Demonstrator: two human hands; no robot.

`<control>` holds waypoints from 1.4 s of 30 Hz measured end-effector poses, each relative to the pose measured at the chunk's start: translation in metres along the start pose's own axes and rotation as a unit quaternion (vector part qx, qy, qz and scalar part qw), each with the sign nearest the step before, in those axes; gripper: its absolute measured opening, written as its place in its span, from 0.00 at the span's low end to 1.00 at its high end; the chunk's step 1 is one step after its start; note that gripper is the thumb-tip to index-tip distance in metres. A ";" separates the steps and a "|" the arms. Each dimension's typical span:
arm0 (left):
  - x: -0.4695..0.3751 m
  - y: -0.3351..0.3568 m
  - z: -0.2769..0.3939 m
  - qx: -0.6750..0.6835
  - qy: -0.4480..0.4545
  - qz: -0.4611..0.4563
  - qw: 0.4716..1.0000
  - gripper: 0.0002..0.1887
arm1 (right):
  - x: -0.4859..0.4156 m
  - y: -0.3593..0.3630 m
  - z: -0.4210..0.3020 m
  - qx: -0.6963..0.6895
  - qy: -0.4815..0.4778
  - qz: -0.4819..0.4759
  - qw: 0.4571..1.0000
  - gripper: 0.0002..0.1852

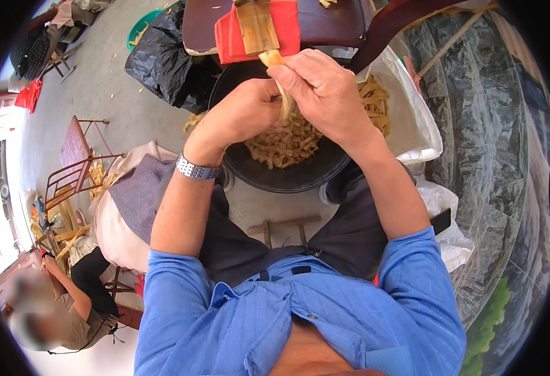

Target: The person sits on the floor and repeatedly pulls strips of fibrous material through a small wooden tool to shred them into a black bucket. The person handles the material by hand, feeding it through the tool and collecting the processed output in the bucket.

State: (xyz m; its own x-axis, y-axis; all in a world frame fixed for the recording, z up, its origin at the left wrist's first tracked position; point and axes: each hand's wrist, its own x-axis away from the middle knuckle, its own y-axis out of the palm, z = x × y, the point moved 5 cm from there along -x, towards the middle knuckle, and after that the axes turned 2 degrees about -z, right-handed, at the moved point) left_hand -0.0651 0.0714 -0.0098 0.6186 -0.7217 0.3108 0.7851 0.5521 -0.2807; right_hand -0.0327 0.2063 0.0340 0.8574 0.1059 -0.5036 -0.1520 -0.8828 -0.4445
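Observation:
Between the fingers and thumb of my right hand [324,91] is a flat, pale yellow-brown strip [271,58]. Its upper end meets the lower end of a grooved wooden piece [257,29], while the lower part hangs down between my hands. My left hand [249,110] is curled beside that lower part; its fingertips are partly hidden, so its grip is unclear. Under the wooden piece lies a folded red cloth [286,28] on a dark red chair seat [333,23]. Below both hands, a black basin [275,181] holds many short, cut brown pieces [284,148].
To the right stands a white sack [413,122] with long strips [376,105] inside. A black plastic bag [159,56] and a green basin [138,28] are at upper left. Another person [84,305] sits at lower left, near a folding chair [75,160]. A wooden stool [284,225] shows between my legs.

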 end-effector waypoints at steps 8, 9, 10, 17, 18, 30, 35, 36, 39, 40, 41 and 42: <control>0.008 -0.024 0.005 -0.182 0.142 0.219 0.948 0.16 | 0.008 0.021 0.051 -0.169 0.329 -0.133 0.920 0.19; 0.008 -0.022 0.008 -0.178 0.169 0.216 0.945 0.18 | 0.012 0.025 0.056 -0.247 0.379 -0.160 0.877 0.19; 0.008 -0.018 0.012 -0.174 0.195 0.212 0.942 0.19 | 0.019 0.027 0.059 -0.307 0.407 -0.177 0.842 0.17; 0.005 -0.017 0.010 -0.173 0.194 0.180 0.949 0.13 | 0.023 0.025 0.060 -0.369 0.438 -0.202 0.794 0.19; 0.005 -0.019 0.009 -0.155 0.173 0.187 0.954 0.12 | 0.018 0.020 0.060 -0.269 0.371 -0.199 0.866 0.19; -0.004 -0.011 -0.007 0.364 0.023 0.093 0.926 0.10 | 0.011 0.000 0.047 -0.269 0.309 -0.123 0.904 0.14; -0.010 -0.003 -0.004 0.060 0.026 0.213 0.975 0.13 | 0.012 0.005 0.041 -0.611 0.295 -0.141 0.721 0.14; -0.012 0.006 0.001 0.098 0.083 0.223 0.966 0.12 | 0.007 0.007 0.035 -0.669 0.259 -0.150 0.680 0.14; -0.005 0.000 0.001 0.082 0.078 0.258 0.960 0.12 | 0.008 0.004 0.032 -0.504 0.319 -0.079 0.799 0.15; 0.002 -0.013 0.008 0.045 0.110 0.309 0.944 0.13 | 0.010 0.004 0.037 -0.446 0.325 -0.088 0.829 0.16; 0.010 -0.023 0.017 0.007 0.142 0.359 0.922 0.14 | 0.011 0.002 0.040 -0.390 0.307 -0.076 0.865 0.16; 0.016 -0.026 0.023 0.028 0.148 0.368 0.917 0.17 | 0.012 0.002 0.042 -0.333 0.288 -0.069 0.895 0.17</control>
State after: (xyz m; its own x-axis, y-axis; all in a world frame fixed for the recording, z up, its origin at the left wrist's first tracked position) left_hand -0.0745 0.0549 0.0231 0.9528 -0.2214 -0.2076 0.1628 0.9501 -0.2662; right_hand -0.0432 0.2247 -0.0041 0.9860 0.1500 0.0730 0.1365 -0.9771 0.1631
